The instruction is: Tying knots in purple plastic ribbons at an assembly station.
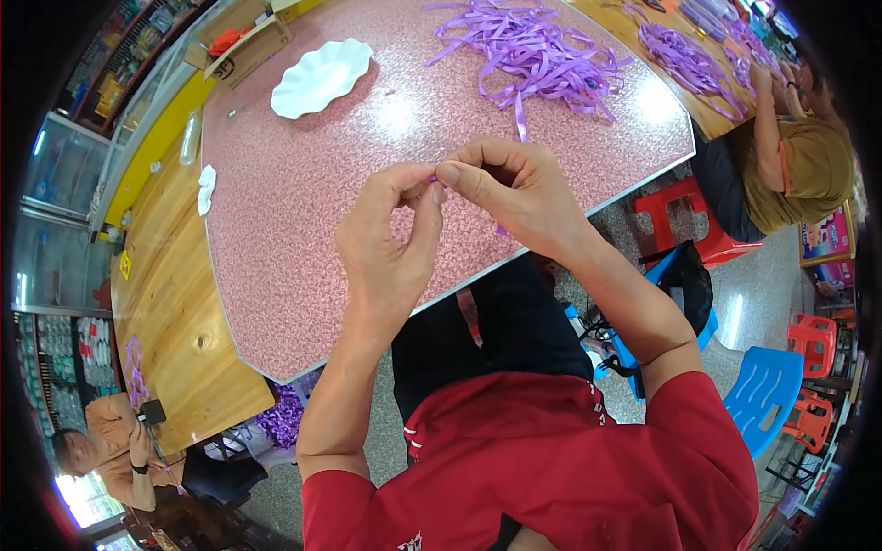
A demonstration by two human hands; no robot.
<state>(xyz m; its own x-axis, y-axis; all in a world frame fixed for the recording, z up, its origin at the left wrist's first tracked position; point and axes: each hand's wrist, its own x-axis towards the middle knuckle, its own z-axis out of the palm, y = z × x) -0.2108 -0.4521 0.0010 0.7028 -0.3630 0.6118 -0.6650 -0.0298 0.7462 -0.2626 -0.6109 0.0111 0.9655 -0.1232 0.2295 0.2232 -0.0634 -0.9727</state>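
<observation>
Above the pink speckled table (285, 248), my left hand (381, 234) and my right hand (519, 197) meet fingertip to fingertip. Both are closed in a pinch, thumb against forefinger, on a purple ribbon (502, 229). Only a speck of purple shows between the fingertips; the rest of the held part is hidden. A strip of the ribbon shows below my right hand. Beyond that hand lies a loose, tangled heap of purple ribbons (542, 60), with one strand running down towards my knuckles. A white plate with a wavy rim (323, 79) sits at the far left.
A crumpled white tissue (207, 190) lies at the table's left edge. A cardboard box (248, 48) stands at the back left. Co-workers sit left and right, the right one by more purple ribbon (684, 60). Red stools (680, 220) and a blue chair (763, 395) stand on the right.
</observation>
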